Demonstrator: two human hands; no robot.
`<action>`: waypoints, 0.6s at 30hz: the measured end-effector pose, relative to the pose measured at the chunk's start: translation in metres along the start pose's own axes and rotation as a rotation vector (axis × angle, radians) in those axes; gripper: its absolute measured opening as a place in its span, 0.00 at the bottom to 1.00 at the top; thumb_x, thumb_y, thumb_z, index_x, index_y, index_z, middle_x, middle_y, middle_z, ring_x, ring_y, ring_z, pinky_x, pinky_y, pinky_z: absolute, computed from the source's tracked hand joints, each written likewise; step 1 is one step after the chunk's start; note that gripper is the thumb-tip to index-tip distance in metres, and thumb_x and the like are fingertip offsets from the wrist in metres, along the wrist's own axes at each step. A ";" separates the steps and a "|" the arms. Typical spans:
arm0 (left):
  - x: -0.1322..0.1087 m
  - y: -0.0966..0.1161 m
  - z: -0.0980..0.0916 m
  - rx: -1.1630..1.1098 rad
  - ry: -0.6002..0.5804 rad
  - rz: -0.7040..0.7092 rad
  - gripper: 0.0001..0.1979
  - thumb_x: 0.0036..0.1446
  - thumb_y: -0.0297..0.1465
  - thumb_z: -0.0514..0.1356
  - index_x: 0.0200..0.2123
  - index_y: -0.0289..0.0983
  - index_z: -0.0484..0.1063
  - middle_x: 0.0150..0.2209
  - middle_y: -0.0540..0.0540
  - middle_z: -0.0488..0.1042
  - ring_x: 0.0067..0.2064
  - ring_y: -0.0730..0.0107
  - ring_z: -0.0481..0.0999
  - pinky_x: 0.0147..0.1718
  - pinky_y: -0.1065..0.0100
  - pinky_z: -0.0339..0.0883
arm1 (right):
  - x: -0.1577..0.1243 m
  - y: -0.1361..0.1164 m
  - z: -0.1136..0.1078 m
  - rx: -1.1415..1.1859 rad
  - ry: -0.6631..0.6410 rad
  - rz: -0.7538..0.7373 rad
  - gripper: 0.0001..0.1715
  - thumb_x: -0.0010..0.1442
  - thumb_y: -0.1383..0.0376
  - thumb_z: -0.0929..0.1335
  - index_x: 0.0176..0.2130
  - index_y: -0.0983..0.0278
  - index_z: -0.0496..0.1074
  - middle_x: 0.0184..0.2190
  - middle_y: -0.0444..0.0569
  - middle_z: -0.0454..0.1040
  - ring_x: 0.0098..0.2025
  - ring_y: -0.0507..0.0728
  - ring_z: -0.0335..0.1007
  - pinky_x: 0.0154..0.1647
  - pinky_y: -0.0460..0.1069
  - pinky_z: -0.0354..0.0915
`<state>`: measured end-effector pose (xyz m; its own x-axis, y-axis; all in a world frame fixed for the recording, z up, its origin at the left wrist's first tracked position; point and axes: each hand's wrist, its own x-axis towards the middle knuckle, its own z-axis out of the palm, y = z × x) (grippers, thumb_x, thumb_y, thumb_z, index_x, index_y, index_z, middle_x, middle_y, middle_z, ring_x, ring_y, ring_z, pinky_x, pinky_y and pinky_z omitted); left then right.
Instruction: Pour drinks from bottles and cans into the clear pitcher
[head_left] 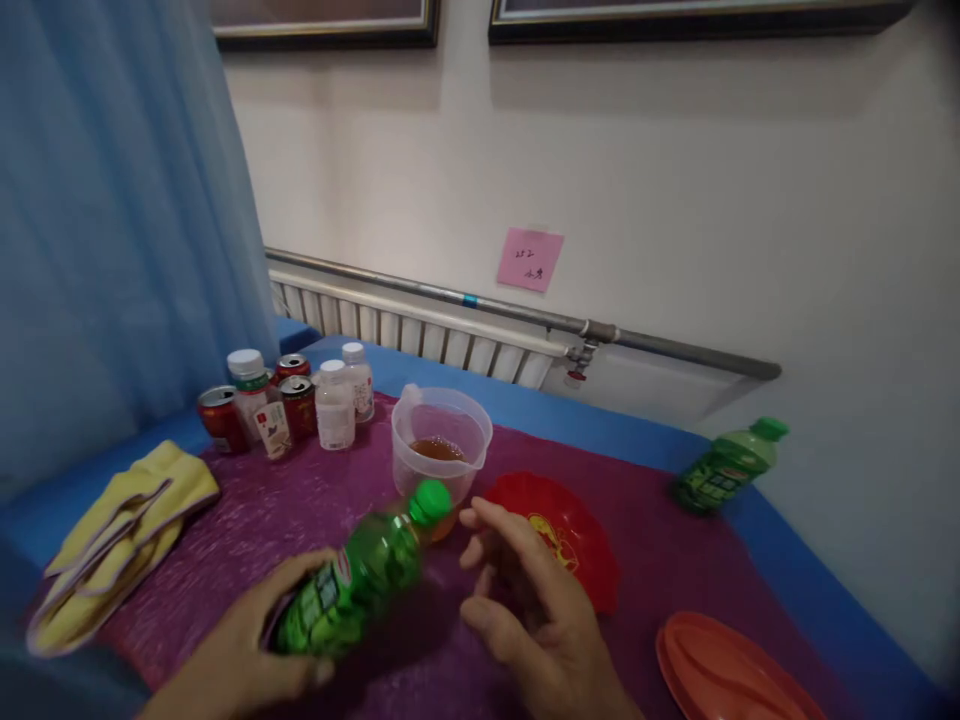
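Currently, your left hand (pixel 251 635) grasps the green bottle (pixel 352 582), its long axis slanting up and rightward; the cap (pixel 431 501), before the jug (pixel 409 468), sits near your empty, loosely curled right hand (pixel 536 615).

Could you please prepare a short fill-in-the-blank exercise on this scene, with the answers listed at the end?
1. The green-capped plastic bottle in the foreground is gripped by the person's ____ hand.
2. In the picture, the red scalloped plastic bowl lies to the ____ of the clear round plastic jug.
3. The handwritten paper note on the white wall is coloured ____.
4. The number of white-capped plastic bottles near the metal drink cans is ____.

Missing words: left; right; pink; three.
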<state>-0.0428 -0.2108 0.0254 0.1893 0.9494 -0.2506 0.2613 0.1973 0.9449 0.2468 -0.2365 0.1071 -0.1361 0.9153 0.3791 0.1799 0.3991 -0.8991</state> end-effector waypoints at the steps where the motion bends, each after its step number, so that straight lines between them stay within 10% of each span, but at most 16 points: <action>1: 0.006 0.003 -0.005 -0.032 0.091 -0.017 0.44 0.29 0.43 0.74 0.53 0.41 0.68 0.53 0.45 0.75 0.55 0.52 0.74 0.52 0.62 0.73 | 0.001 0.000 0.000 -0.011 -0.013 -0.019 0.29 0.61 0.59 0.71 0.60 0.46 0.67 0.48 0.47 0.74 0.43 0.57 0.72 0.45 0.51 0.70; 10: 0.088 0.012 -0.056 -0.091 0.490 0.129 0.35 0.35 0.43 0.73 0.49 0.40 0.71 0.46 0.44 0.79 0.42 0.59 0.79 0.37 0.67 0.74 | 0.007 0.000 0.004 -0.094 -0.148 -0.166 0.22 0.62 0.66 0.70 0.54 0.48 0.70 0.47 0.43 0.73 0.40 0.51 0.72 0.41 0.44 0.70; 18: 0.139 -0.006 -0.055 -0.039 0.630 0.171 0.34 0.37 0.44 0.69 0.50 0.40 0.70 0.47 0.42 0.78 0.48 0.52 0.77 0.55 0.51 0.70 | 0.006 0.004 0.000 -0.143 -0.215 -0.177 0.24 0.59 0.70 0.71 0.53 0.52 0.71 0.48 0.45 0.74 0.44 0.52 0.74 0.45 0.46 0.70</action>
<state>-0.0704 -0.0662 -0.0039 -0.3690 0.9272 0.0646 0.2403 0.0280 0.9703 0.2466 -0.2289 0.1057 -0.3777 0.8045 0.4584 0.2682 0.5689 -0.7775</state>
